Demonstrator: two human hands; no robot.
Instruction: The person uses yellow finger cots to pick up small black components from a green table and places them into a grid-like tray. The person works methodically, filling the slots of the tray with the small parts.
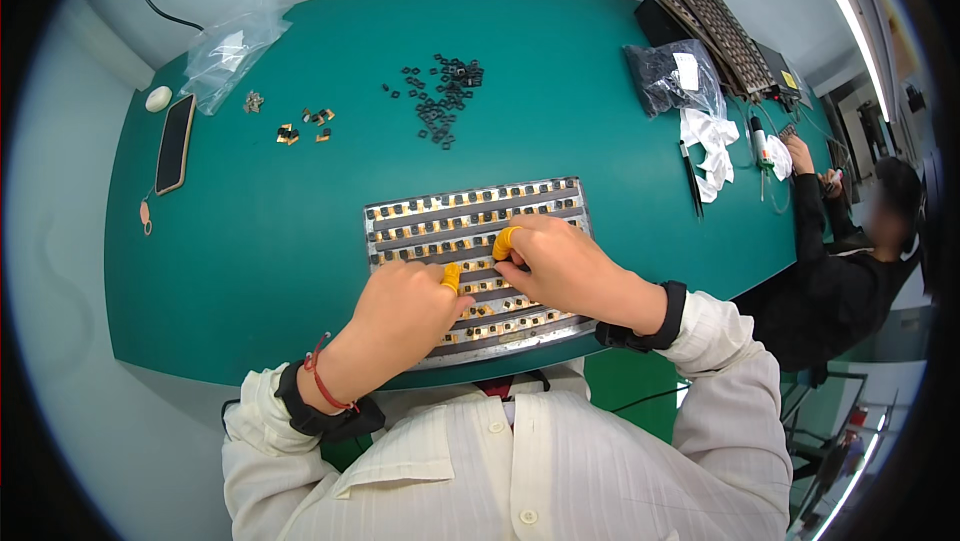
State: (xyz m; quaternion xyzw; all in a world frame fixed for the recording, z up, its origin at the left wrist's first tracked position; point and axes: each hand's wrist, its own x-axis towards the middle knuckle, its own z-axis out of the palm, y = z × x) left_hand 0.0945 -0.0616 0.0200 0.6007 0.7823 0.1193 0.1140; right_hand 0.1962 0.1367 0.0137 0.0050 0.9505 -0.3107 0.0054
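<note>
A metal tray [480,349] with rows of small black-and-gold parts lies at the table's near edge. My left hand [405,306] rests over its lower left part, fingers curled and closed, a yellow finger cot [451,278] on one finger. Over the middle rows, my right hand [565,266] is closed in a pinch. It wears a yellow finger cot [506,243] too. Whatever small thing either hand's fingertips hold is hidden or too tiny to name. Parts of the rows under both hands are covered.
Loose black pieces [437,113] lie beyond the tray, with small gold-and-black parts [290,133] to their left. A phone [175,144] and clear bag [232,53] are far left. Tweezers [691,179], tissues [712,141] and a black-filled bag [676,81] lie right, near a seated person [850,271].
</note>
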